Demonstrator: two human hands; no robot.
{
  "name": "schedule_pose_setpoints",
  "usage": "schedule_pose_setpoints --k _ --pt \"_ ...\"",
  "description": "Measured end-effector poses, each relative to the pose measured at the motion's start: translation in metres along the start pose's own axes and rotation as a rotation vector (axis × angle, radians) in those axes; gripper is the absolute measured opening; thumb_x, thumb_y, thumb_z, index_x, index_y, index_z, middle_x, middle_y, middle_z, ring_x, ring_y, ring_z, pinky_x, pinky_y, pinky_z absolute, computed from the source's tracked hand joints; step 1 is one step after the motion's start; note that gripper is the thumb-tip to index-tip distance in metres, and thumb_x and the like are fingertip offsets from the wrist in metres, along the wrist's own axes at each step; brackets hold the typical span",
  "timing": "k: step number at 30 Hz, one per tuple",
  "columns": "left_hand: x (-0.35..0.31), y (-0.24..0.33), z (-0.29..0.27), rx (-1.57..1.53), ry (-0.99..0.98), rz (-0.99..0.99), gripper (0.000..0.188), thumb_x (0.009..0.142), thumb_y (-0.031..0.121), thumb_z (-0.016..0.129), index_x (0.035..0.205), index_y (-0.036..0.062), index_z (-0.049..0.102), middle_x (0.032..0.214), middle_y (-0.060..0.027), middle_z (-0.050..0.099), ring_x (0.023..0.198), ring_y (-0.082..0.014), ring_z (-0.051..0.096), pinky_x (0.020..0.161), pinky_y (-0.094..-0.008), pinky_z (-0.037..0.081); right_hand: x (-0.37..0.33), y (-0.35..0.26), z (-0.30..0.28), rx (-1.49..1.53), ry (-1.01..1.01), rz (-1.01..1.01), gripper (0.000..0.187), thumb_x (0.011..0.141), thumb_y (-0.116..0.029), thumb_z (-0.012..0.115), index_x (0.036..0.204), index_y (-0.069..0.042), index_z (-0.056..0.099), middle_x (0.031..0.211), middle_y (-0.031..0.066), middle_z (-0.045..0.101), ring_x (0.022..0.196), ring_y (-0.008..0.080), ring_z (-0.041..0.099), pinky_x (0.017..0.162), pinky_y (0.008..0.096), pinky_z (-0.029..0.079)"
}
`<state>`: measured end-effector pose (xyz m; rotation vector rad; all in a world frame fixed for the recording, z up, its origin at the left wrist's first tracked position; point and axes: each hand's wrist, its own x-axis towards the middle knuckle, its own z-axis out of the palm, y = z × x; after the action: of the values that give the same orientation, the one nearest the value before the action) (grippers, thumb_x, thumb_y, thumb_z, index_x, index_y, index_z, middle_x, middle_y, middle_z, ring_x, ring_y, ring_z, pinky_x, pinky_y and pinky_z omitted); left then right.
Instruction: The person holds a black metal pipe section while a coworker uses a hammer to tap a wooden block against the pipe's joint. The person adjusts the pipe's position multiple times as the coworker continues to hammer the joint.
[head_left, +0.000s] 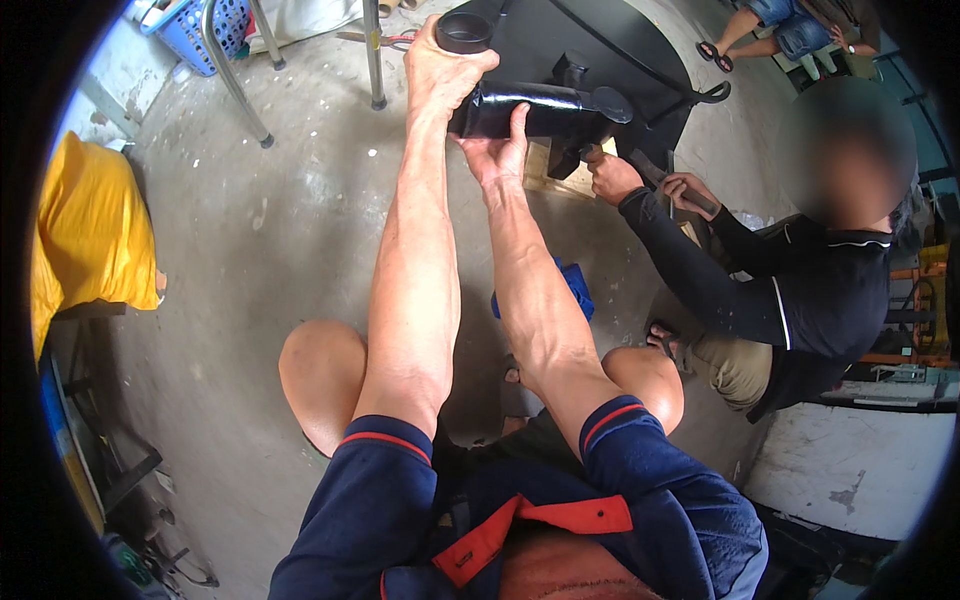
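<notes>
A glossy black pipe assembly [530, 108] with short branches lies in front of me, against a large black panel [620, 50]. My left hand [437, 75] is closed around its left part, just below an open round end [464, 36]. Under the tube, my right hand [496, 158] holds it with the thumb up along its near side; some fingers are hidden beneath. To the right, a co-worker's hand [612, 178] is at a lower black branch. The co-worker's other hand [688, 195] grips a dark tool resembling a hammer [650, 168].
A wooden block [548, 178] sits under the pipe. Metal stool legs [232, 80] and a blue basket [205, 35] stand far left, with red-handled scissors [400, 40] nearby. Yellow sheeting [95, 225] hangs at left. Blue cloth [575, 292] lies below my right forearm. Another person [800, 35] sits far right.
</notes>
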<state>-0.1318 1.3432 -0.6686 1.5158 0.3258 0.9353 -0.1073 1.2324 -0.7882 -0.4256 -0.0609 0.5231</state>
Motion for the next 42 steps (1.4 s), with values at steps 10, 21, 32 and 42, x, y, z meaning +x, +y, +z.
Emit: schedule_pose_setpoints --k 10,21,32,42 --pt "0.001 0.001 -0.004 0.011 -0.004 -0.004 0.048 0.064 0.010 0.091 0.108 0.0051 0.072 0.096 -0.0038 0.075 0.086 -0.0143 0.071 0.079 -0.0321 0.060 0.001 0.001 0.000 -0.010 -0.010 0.008 0.083 0.091 -0.070 0.067 0.152 -0.016 0.049 0.154 0.0094 0.056 0.145 0.0340 0.048 0.119 0.0737 0.031" --pt "-0.004 0.016 -0.007 0.107 0.005 -0.050 0.050 0.064 0.014 0.085 0.111 0.0033 0.070 0.102 -0.0132 0.076 0.097 -0.0263 0.074 0.089 -0.0382 0.059 0.002 0.000 -0.004 -0.002 0.007 0.011 0.083 0.089 -0.066 0.073 0.150 -0.015 0.052 0.151 0.0085 0.058 0.144 0.0335 0.049 0.120 0.0708 0.031" --pt "0.007 0.007 -0.008 0.152 0.065 -0.004 0.054 0.063 0.012 0.088 0.113 0.0008 0.070 0.101 -0.0135 0.076 0.094 -0.0258 0.073 0.087 -0.0373 0.060 0.008 0.006 0.000 -0.014 -0.057 -0.015 0.084 0.090 -0.067 0.071 0.152 -0.015 0.050 0.155 0.0075 0.055 0.146 0.0330 0.047 0.122 0.0723 0.027" --pt "0.015 -0.001 -0.004 0.050 -0.030 0.048 0.050 0.064 0.006 0.088 0.111 0.0011 0.071 0.102 -0.0115 0.076 0.095 -0.0237 0.073 0.087 -0.0365 0.060 0.013 0.005 -0.001 0.001 -0.076 -0.018 0.076 0.093 -0.064 0.069 0.150 -0.017 0.052 0.150 0.0045 0.060 0.141 0.0285 0.053 0.118 0.0677 0.033"
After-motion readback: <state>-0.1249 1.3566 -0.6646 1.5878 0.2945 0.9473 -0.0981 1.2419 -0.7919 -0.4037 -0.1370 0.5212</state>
